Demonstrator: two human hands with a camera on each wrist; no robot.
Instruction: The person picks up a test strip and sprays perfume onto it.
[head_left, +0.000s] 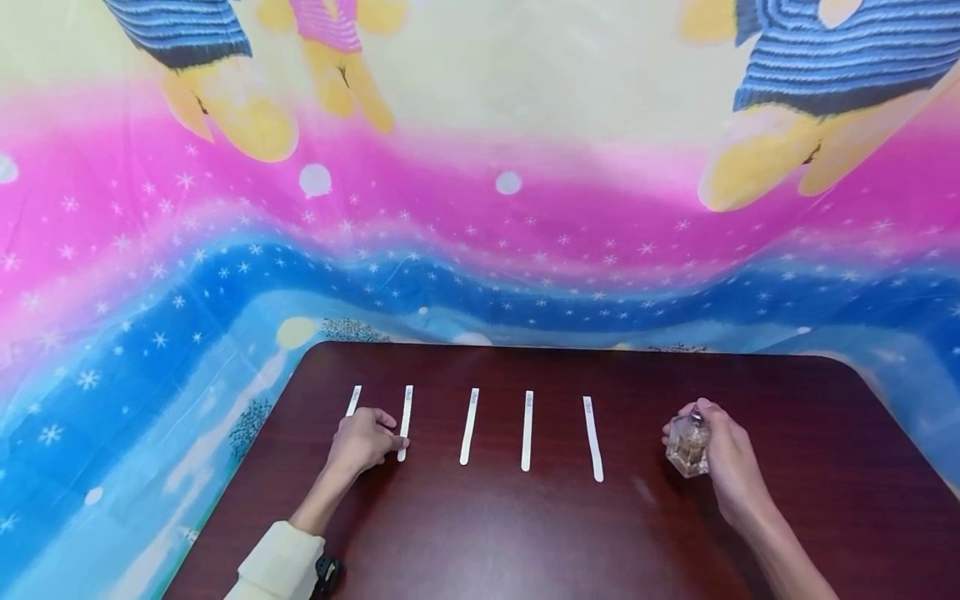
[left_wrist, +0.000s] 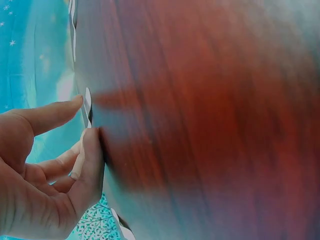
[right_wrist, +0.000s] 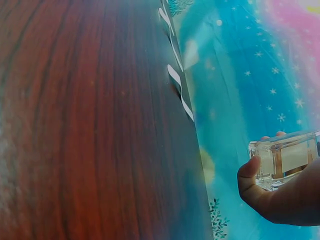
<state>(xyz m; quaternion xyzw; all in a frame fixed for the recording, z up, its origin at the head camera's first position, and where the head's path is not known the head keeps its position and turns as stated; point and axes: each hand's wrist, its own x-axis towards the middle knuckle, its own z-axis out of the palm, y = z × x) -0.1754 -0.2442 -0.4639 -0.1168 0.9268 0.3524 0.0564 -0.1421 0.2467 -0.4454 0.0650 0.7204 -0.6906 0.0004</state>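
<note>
My left hand is at the near end of a white paper strip, second from the left in a row on the table. In the left wrist view, the thumb and a finger stand apart on either side of this strip; a firm pinch is not visible. Another strip, at the far left, is partly hidden behind the hand. My right hand grips a clear faceted glass perfume bottle above the table's right part. The right wrist view shows the bottle with pale liquid and fingers curled round it.
Three more white strips, the left one, the middle one and the right one, lie spaced apart with small print at their far ends. The dark wooden table ends at a colourful patterned cloth backdrop.
</note>
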